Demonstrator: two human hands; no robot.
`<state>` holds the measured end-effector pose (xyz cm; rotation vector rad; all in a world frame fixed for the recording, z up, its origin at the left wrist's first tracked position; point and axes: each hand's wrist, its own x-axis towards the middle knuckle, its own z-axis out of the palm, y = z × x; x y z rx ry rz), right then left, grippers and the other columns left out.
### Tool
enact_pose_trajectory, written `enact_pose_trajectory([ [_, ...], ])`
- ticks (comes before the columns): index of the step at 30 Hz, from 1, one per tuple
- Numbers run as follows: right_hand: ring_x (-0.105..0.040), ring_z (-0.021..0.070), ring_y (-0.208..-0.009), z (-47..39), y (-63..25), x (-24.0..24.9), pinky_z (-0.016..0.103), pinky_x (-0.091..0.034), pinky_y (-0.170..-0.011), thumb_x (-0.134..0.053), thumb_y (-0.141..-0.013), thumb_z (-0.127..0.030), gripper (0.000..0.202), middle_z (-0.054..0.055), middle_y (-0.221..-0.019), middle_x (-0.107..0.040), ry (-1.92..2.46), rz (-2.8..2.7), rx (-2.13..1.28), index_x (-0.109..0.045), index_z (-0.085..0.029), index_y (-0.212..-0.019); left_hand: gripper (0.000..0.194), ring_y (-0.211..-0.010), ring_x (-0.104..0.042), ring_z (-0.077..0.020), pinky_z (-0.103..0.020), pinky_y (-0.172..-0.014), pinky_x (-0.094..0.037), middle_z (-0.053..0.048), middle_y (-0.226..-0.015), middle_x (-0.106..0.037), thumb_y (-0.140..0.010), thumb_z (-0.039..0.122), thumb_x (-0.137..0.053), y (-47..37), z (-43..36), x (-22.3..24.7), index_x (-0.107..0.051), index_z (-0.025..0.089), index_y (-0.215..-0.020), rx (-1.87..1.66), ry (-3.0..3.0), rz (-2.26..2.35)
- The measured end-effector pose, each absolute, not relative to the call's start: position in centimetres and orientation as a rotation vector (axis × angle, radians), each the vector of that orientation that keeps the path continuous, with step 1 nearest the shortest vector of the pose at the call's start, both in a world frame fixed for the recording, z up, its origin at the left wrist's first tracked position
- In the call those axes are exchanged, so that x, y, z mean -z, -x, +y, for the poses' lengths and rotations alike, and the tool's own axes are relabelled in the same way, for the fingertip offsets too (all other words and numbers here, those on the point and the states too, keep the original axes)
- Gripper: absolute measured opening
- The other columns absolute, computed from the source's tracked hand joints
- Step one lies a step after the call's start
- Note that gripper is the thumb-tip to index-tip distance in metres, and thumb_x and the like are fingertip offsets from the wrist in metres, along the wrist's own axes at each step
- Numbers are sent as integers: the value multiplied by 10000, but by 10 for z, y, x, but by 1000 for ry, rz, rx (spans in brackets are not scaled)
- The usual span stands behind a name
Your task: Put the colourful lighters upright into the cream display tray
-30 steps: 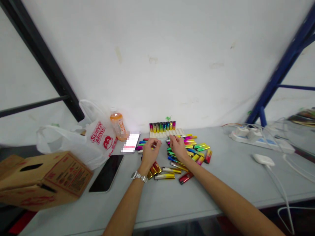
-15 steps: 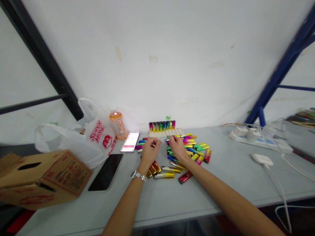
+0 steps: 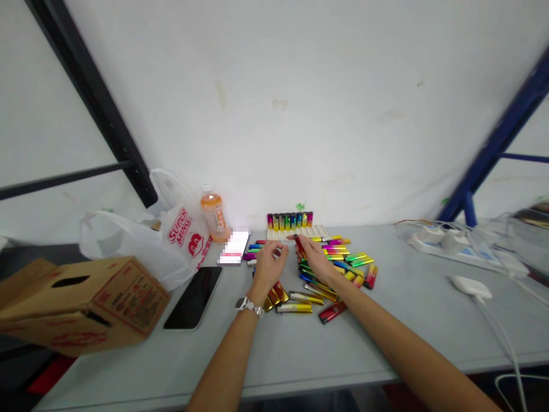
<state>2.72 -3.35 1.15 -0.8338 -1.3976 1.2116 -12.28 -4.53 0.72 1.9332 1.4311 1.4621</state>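
Observation:
My right hand (image 3: 316, 256) is closed around a dark red lighter (image 3: 298, 244), which stands up tilted between thumb and fingers over the pile. Under and beside this hand lie many loose shiny lighters, among them a green and yellow lighter (image 3: 360, 259) and a red lighter (image 3: 332, 312). My left hand (image 3: 270, 264) hovers over the left side of the pile, fingers curled in with nothing visible in them. Gold lighters (image 3: 278, 294) lie just below it. Behind both hands, several lighters (image 3: 290, 221) stand upright in a row on a white studded board (image 3: 278, 234).
On the left are a cardboard box (image 3: 124, 303), a white plastic bag (image 3: 146, 252), a black phone (image 3: 195, 297), an orange drink bottle (image 3: 214, 217) and a bright, partly blurred screen (image 3: 235, 246). A power strip (image 3: 467, 252) and white charger (image 3: 472, 286) with cables lie right.
The dark red lighter now shows raised in my right hand, where no held lighter was visible before. My left hand stays curled in nearly the same place. The whole view has shifted slightly.

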Motion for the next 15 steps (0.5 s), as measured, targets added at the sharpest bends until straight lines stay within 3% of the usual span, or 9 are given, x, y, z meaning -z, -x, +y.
enact_pose_trajectory([
  [6,-504,135,-631,-11,-24,-12,269,-447,-613,-615,-811,-609,422,-32,-700,-522,815,-1515,-1067,-629,-208,-941,205,-663,-583,-145,-279,-685,-450,-25,-774,-644,-885,303,-555,126,-45,-3,-633,176,-743,-1422,-1929,1489],
  [11,-544,169,-770,29,-15,-22,318,-457,-750,-758,-705,-433,297,44,-894,-617,962,-1688,-603,-712,-182,-858,189,-653,-571,-150,-285,-686,-441,-26,-779,-638,-876,283,-566,133,-46,-1,-629,190,-724,-1352,-1991,1593],
  [13,-541,160,-734,43,-7,-28,315,-447,-751,-721,-744,-336,226,38,-874,-638,978,-1808,-508,-728,-189,-915,160,-727,-593,-175,-305,-741,-450,-39,-799,-645,-858,249,-584,136,-46,1,-634,192,-718,-1339,-2030,1642],
  [15,-549,149,-696,55,2,-35,299,-439,-732,-672,-775,-254,288,23,-851,-661,977,-1895,-469,-704,-199,-1056,137,-841,-610,-214,-342,-817,-453,-60,-840,-661,-843,222,-597,138,-46,4,-647,191,-719,-1324,-2060,1685],
])
